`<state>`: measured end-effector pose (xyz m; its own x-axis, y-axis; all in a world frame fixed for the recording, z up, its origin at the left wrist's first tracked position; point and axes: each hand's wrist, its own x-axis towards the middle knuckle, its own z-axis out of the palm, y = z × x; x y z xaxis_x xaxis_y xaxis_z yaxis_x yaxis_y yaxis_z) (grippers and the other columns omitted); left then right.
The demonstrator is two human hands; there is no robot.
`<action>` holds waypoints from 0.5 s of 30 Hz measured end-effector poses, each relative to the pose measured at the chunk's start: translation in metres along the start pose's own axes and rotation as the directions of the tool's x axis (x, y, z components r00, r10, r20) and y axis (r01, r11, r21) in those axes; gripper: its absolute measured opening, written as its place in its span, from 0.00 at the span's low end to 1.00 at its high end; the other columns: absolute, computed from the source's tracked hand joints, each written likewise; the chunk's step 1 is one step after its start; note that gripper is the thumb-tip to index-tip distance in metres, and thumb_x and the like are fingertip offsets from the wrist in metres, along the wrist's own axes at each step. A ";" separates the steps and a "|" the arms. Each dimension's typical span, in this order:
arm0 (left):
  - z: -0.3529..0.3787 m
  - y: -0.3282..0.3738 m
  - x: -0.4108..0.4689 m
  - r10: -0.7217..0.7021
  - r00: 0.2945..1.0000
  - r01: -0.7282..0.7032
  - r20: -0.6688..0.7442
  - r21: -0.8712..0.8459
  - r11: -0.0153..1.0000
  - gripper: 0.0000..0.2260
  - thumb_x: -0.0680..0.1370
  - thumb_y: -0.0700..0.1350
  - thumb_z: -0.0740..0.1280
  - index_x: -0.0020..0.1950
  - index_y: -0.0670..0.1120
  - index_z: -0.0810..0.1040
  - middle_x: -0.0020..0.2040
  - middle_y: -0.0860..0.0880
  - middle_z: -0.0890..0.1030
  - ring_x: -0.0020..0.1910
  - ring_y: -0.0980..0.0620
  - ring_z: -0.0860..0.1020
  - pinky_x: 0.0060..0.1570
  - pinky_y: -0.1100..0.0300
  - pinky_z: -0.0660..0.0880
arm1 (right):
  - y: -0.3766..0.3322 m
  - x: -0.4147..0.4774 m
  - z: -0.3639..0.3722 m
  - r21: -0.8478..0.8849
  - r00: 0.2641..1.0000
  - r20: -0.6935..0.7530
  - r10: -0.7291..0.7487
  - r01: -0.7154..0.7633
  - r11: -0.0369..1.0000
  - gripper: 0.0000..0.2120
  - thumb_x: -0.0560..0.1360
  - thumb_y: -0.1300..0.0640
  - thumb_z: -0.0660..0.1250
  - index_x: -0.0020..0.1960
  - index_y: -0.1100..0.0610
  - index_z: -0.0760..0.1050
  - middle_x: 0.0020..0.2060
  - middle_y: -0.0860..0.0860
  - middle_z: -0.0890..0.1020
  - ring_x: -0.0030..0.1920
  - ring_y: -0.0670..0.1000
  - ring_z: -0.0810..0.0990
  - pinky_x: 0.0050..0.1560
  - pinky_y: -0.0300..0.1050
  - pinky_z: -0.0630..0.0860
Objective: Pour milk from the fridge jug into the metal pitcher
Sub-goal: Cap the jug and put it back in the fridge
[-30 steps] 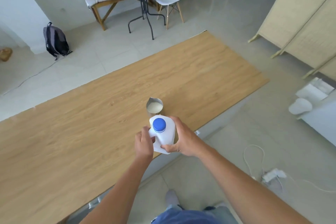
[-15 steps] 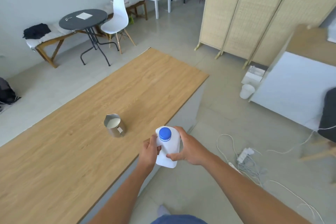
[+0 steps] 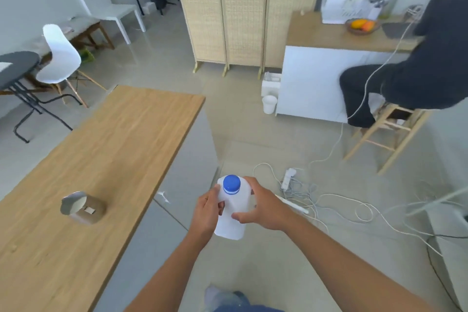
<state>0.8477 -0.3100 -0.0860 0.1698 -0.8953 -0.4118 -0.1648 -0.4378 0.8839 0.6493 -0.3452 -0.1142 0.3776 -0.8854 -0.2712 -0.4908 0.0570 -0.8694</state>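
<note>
I hold a white plastic milk jug with a blue cap upright in front of me, above the floor and off the table's right side. My left hand grips its handle side and my right hand wraps its other side. The metal pitcher stands on the wooden table to the left, with white milk showing inside. Both hands are well to the right of the pitcher.
A power strip and tangled white cables lie on the floor ahead. A person in dark clothes sits on a wooden stool by a white counter. A woven folding screen stands behind; a white chair is at left.
My view has swung to the right, away from the table. The jug, capped and in both hands, has left the tabletop area; the pitcher now lies far to my left.
</note>
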 end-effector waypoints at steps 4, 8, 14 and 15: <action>0.049 0.011 -0.009 0.020 0.994 -0.027 0.106 0.073 0.997 0.22 0.89 0.53 0.59 0.35 0.51 0.69 0.34 0.50 0.70 0.33 0.52 0.68 0.36 0.61 0.67 | 0.029 -0.040 -0.029 0.050 0.994 -0.099 0.042 -0.037 0.998 0.43 0.70 0.45 0.85 0.77 0.36 0.65 0.66 0.33 0.79 0.65 0.35 0.76 0.56 0.38 0.76; 0.097 0.026 -0.011 0.028 0.975 -0.059 0.219 0.136 0.989 0.20 0.89 0.52 0.59 0.37 0.50 0.69 0.34 0.50 0.70 0.31 0.54 0.67 0.35 0.60 0.66 | 0.053 -0.077 -0.058 0.117 0.971 -0.222 0.083 -0.058 0.991 0.42 0.70 0.45 0.85 0.77 0.36 0.67 0.68 0.33 0.78 0.67 0.37 0.77 0.62 0.41 0.77; 0.174 0.049 -0.012 0.060 0.906 -0.159 0.419 0.205 0.966 0.21 0.89 0.53 0.58 0.37 0.50 0.70 0.34 0.50 0.70 0.30 0.54 0.68 0.38 0.56 0.66 | 0.084 -0.133 -0.098 0.195 0.888 -0.426 0.174 -0.098 0.976 0.41 0.70 0.43 0.86 0.76 0.31 0.68 0.70 0.32 0.77 0.69 0.38 0.77 0.67 0.42 0.77; 0.186 0.052 -0.011 0.060 0.890 -0.174 0.452 0.215 0.961 0.21 0.89 0.53 0.59 0.37 0.50 0.70 0.34 0.50 0.70 0.30 0.54 0.68 0.38 0.55 0.66 | 0.090 -0.142 -0.103 0.206 0.868 -0.456 0.196 -0.112 0.972 0.40 0.71 0.44 0.86 0.75 0.30 0.67 0.69 0.30 0.77 0.68 0.37 0.77 0.66 0.38 0.76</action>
<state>0.6561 -0.3378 -0.0770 -0.2974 -0.8604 -0.4139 -0.3968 -0.2829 0.8732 0.4702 -0.2618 -0.1109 -0.1266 -0.9678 -0.2175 -0.3580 0.2490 -0.8999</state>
